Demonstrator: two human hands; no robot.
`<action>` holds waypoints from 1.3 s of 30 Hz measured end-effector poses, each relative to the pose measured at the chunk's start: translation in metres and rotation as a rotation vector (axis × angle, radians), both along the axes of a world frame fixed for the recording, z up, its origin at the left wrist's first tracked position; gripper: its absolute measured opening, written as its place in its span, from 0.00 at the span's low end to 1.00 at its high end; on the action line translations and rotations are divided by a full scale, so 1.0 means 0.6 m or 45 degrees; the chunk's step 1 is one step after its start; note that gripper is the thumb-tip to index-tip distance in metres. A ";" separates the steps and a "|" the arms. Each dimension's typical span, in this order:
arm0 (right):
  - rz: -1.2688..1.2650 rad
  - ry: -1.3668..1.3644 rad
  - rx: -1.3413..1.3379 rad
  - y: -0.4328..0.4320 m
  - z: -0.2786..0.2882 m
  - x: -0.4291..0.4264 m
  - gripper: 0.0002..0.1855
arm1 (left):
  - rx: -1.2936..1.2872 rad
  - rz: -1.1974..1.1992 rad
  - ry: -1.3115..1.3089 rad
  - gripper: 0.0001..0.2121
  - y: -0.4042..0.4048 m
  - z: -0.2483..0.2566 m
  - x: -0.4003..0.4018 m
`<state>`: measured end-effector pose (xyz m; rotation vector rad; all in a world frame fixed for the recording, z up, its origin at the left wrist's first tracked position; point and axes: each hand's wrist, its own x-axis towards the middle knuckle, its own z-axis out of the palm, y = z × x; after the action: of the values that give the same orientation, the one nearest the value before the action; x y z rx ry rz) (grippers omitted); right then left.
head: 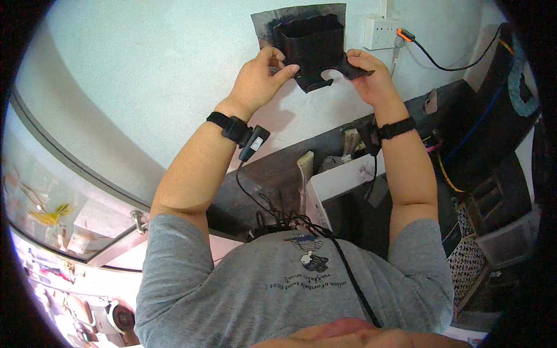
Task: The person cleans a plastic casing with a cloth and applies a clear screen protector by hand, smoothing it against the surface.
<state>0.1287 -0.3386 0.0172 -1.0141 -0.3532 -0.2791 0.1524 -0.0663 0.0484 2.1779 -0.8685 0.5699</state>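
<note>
Against the pale wall, both hands are raised to a black wall-mounted holder [311, 43] with an open box-like pocket and a curved, cut-out lower part. A dark, smudged backing sheet [266, 27] shows behind it. My left hand [265, 74] is at its lower left side, thumb and fingers on the edge. My right hand [370, 71] grips the flap at its lower right between thumb and fingers. Each wrist wears a black strap with a small device; a cable runs from the left one [254, 143].
A white power outlet [381, 32] with an orange-and-black plug [405, 35] is right of the holder. Below lies a dark ledge [261, 174] with a brush-like tool [305, 161] and a white-edged box [343, 174]. A glass-paned window or door [87, 195] is at left.
</note>
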 end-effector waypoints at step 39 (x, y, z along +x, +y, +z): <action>0.072 0.068 0.039 -0.011 -0.027 0.025 0.10 | -0.129 -0.053 0.065 0.15 -0.008 -0.027 0.019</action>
<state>0.1439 -0.3452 0.0012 -0.9779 -0.3277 -0.2052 0.1636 -0.0713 0.0325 2.0691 -0.8380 0.5241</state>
